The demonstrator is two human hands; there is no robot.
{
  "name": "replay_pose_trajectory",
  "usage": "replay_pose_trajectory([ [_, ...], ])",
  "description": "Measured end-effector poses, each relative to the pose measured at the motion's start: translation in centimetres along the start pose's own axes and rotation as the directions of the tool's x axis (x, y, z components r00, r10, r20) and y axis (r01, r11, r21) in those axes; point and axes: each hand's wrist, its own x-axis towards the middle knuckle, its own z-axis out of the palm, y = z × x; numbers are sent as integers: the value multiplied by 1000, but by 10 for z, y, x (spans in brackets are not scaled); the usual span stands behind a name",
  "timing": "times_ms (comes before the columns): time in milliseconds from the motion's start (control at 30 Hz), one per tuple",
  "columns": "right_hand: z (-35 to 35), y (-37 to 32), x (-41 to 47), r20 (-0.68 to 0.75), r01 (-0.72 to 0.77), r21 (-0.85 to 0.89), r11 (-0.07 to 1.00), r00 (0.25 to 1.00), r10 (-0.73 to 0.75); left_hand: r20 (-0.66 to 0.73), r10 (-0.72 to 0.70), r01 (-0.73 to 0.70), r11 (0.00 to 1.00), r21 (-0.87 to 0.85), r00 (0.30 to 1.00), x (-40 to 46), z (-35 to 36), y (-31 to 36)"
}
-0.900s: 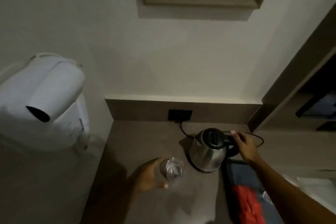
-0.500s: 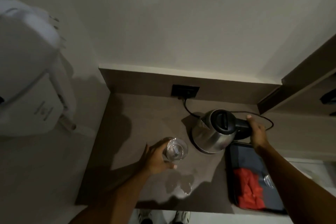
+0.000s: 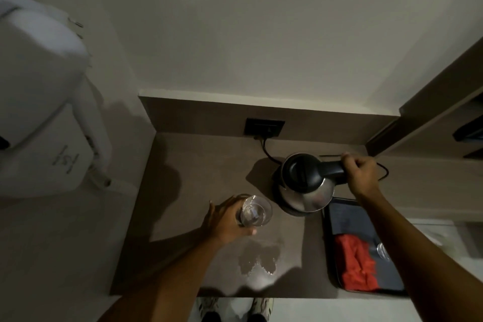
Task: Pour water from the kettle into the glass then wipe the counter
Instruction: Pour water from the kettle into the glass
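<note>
A steel kettle (image 3: 311,197) with a black lid and handle stands on its base at the back right of the brown counter (image 3: 198,165). My right hand (image 3: 362,174) is closed around the kettle's handle. A clear glass (image 3: 254,210) stands upright on the counter, left of the kettle, and my left hand (image 3: 224,222) grips its side. A patch of spilled water (image 3: 258,260) lies on the counter just in front of the glass. A red cloth (image 3: 356,261) lies on a dark tray (image 3: 347,213) at the right.
The kettle's black cord (image 3: 266,149) runs to a wall socket (image 3: 264,127) at the back. A second glass (image 3: 383,251) lies on the tray beside the cloth. A white wall-mounted appliance (image 3: 44,102) hangs at the left. My shoes (image 3: 235,307) show below the counter's front edge.
My right hand has closed fully around the kettle's handle. The view has tilted down, so the counter's front edge and the spilled water show. My left hand stays on the glass.
</note>
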Motion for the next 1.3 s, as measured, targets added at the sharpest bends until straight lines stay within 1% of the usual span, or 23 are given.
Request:
replay_pose_trajectory([
  [167, 4, -38, -2, 121, 194, -215, 957, 978, -171, 9, 14, -14, 1000, 16, 1000, -2, -4, 3],
  [300, 6, -59, -3, 203, 394, -376, 839, 918, -341, 19, 27, -28, 1000, 12, 999, -3, -5, 4],
  [367, 8, -64, -4, 253, 450, -449, 772, 892, -373, 19, 28, -28, 1000, 13, 999, -2, -4, 2],
  [500, 15, -66, -10, 324, 508, -488, 710, 861, -393, 12, 43, -44, 999, 28, 999, 1, 0, -4],
  [733, 24, -75, -19, 362, 599, -559, 573, 798, -482, 10, 59, -60, 997, 46, 998, 2, 2, -6],
  [867, 26, -77, -22, 377, 595, -606, 528, 799, -468, 25, 48, -49, 996, 71, 999, 1, 1, -3],
  [1000, 24, -82, -23, 414, 622, -632, 462, 775, -478, 26, 36, -38, 996, 83, 999, 0, 0, -2],
  [1300, 21, -101, -28, 444, 637, -666, 389, 757, -479, 32, 44, -47, 995, 89, 998, -5, -4, 2],
])
